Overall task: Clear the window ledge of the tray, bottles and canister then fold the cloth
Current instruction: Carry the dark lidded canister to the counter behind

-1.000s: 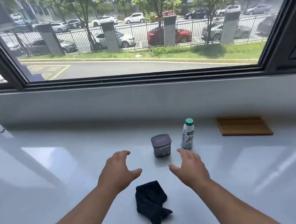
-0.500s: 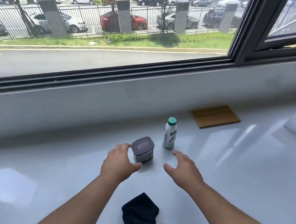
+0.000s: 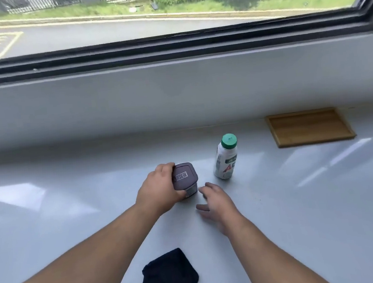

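L hand (image 3: 157, 191) wrapped round canister (image 3: 185, 179), thumb at front, fingers behind lid; R hand (image 3: 217, 203) spread & empty just right of it. Bottle (image 3: 224, 158) upright beyond R hand, tray (image 3: 309, 126) further right by wall, cloth (image 3: 170, 277) crumpled below grip. Nothing cleared off ledge (image 3: 63, 221) yet, cloth unfolded, so approx all left to do

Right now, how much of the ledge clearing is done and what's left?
Nothing looks cleared yet. The left hand is wrapped around the grey-lidded canister, which has not visibly left the ledge. The right hand is open, empty, short of the green-capped bottle. The wooden tray still sits by the wall, and the dark cloth lies crumpled, unfolded.
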The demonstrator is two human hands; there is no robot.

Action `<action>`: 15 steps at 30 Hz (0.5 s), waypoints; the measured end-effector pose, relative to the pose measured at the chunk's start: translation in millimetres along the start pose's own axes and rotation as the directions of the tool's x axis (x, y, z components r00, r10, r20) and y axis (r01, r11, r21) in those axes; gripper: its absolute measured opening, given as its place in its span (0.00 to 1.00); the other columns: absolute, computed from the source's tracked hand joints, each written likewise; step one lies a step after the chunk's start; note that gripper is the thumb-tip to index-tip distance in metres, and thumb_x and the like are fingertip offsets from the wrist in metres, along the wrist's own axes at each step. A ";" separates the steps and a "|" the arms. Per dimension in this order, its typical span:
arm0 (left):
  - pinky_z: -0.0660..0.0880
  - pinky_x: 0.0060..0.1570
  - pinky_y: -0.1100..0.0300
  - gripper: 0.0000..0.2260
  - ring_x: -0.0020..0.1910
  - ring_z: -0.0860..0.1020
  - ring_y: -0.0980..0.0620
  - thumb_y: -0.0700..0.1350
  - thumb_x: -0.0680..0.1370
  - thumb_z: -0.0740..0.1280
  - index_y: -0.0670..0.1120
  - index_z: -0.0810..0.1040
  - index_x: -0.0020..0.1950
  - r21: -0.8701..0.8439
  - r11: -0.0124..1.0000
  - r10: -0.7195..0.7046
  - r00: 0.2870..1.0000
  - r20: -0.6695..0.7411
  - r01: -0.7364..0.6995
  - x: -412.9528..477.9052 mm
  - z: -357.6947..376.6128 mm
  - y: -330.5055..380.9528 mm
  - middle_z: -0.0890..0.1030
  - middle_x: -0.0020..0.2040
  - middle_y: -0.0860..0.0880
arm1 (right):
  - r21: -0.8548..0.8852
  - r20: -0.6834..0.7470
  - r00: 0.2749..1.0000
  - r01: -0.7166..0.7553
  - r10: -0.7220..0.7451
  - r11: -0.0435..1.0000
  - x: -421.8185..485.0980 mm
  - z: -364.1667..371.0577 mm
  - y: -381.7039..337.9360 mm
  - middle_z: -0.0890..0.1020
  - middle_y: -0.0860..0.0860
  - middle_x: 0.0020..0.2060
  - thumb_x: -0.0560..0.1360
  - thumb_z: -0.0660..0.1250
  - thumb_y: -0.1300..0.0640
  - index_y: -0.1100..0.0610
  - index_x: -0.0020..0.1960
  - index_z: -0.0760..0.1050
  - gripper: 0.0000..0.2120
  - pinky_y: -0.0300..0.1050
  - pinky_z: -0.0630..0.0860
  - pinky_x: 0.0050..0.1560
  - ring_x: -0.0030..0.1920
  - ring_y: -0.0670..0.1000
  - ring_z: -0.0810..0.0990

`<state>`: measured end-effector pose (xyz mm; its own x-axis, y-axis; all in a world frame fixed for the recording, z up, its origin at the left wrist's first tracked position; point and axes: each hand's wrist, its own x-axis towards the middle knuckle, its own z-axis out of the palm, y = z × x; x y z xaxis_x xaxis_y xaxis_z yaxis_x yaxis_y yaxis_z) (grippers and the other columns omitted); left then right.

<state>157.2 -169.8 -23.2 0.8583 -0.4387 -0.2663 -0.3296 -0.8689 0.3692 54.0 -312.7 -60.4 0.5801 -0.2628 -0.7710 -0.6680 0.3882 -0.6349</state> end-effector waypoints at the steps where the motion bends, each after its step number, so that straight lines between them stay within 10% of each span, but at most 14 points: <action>1: 0.77 0.58 0.52 0.39 0.66 0.75 0.48 0.64 0.70 0.76 0.53 0.68 0.77 0.002 1.000 0.000 1.000 -0.011 0.000 1.7 1.6 0.5 0.75 0.71 0.52 | 0.024 0.012 1.000 -0.003 0.002 1.000 4.6 0.2 -0.5 0.75 0.51 0.67 0.81 0.64 0.50 0.46 0.77 0.66 0.25 0.51 0.81 0.53 0.51 0.56 0.87; 8: 0.76 0.55 0.55 0.37 0.62 0.75 0.51 0.66 0.68 0.76 0.55 0.71 0.74 -0.037 0.998 -0.049 0.998 -0.047 0.048 -20.6 -2.7 -10.5 0.76 0.65 0.56 | 0.022 0.097 0.995 -0.018 0.015 1.000 5.4 12.6 -2.1 0.83 0.48 0.45 0.80 0.63 0.54 0.49 0.47 0.78 0.06 0.52 0.81 0.53 0.44 0.55 0.84; 15: 0.76 0.51 0.55 0.43 0.59 0.76 0.52 0.72 0.58 0.62 0.55 0.73 0.70 -0.128 0.972 -0.211 0.972 -0.106 0.197 -80.6 -55.3 -70.1 0.77 0.62 0.56 | -0.120 0.226 0.974 0.042 -0.014 0.992 -35.3 87.3 -4.3 0.81 0.47 0.55 0.80 0.64 0.51 0.49 0.50 0.78 0.05 0.54 0.82 0.58 0.54 0.57 0.86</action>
<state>132.9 -60.8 21.6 0.9452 -0.2185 -0.2428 -0.1006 -0.9018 0.4202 77.0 -228.0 -26.1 0.6793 -0.0619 -0.7312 -0.6944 0.2682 -0.6678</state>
